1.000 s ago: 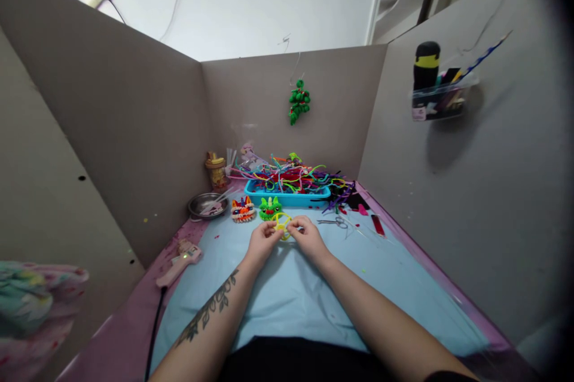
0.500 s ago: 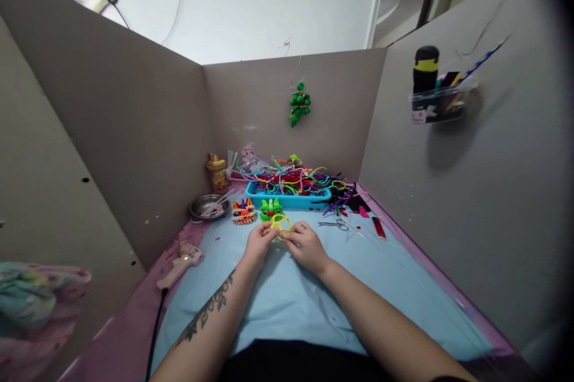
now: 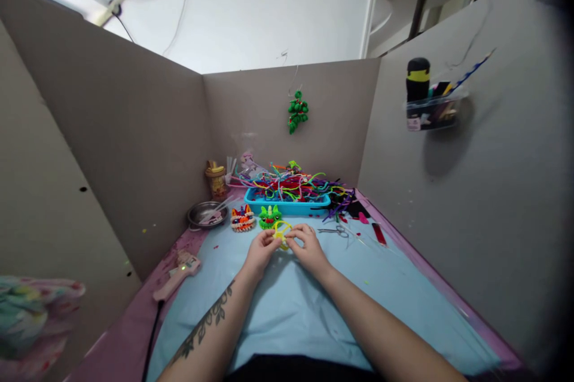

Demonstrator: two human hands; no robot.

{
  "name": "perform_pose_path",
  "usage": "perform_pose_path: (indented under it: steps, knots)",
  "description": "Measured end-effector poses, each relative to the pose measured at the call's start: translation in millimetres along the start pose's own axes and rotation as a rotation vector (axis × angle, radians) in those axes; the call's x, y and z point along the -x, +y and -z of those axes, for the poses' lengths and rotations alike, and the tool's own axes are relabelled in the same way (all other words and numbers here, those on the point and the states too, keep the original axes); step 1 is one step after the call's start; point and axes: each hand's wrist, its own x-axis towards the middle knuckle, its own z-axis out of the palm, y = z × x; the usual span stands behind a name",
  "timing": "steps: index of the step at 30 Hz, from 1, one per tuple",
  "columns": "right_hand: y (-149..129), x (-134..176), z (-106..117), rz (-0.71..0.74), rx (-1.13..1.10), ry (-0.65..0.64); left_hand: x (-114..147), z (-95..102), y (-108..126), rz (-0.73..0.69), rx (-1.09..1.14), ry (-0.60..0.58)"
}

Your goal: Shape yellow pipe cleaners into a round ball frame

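Observation:
Between my fingertips is a small yellow looped piece that looks like bent pipe cleaner (image 3: 282, 228), raised over the blue cloth (image 3: 287, 310). My left hand (image 3: 261, 250) pinches its left side. My right hand (image 3: 307, 246) grips its right side with thumb and index finger, which hide part of it. Just beyond my hands sits a green pipe-cleaner animal head (image 3: 269, 217) with a red mouth. To its left is an orange and white one (image 3: 243, 219).
Behind is a blue tray (image 3: 287, 209) heaped with coloured pipe cleaners. Scissors (image 3: 334, 231) and a red strip (image 3: 379, 234) lie at right. A pink glue gun (image 3: 177, 279), its cord running forward, and a metal bowl (image 3: 207, 214) are at left. Grey panels (image 3: 287, 101) enclose the table.
The view has tilted slightly upward, so everything sits a little lower. My fingers have shifted slightly on the yellow piece, and both hands still hold it.

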Motion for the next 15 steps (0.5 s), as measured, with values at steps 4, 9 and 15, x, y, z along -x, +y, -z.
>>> perform_pose_path:
  steps: [4,9,15]
  knots:
    - [-2.6,0.4,-0.4,-0.02,0.017,-0.025,-2.7,1.3,-2.7,-0.03,0.044,-0.036]
    - [-2.8,1.2,-1.1,-0.009,0.046,-0.017,-4.5,3.4,-5.5,-0.026,0.06,-0.061]
    - [-2.4,2.4,-1.2,0.011,0.054,-0.005,-2.0,1.3,-3.8,-0.063,0.034,-0.087]
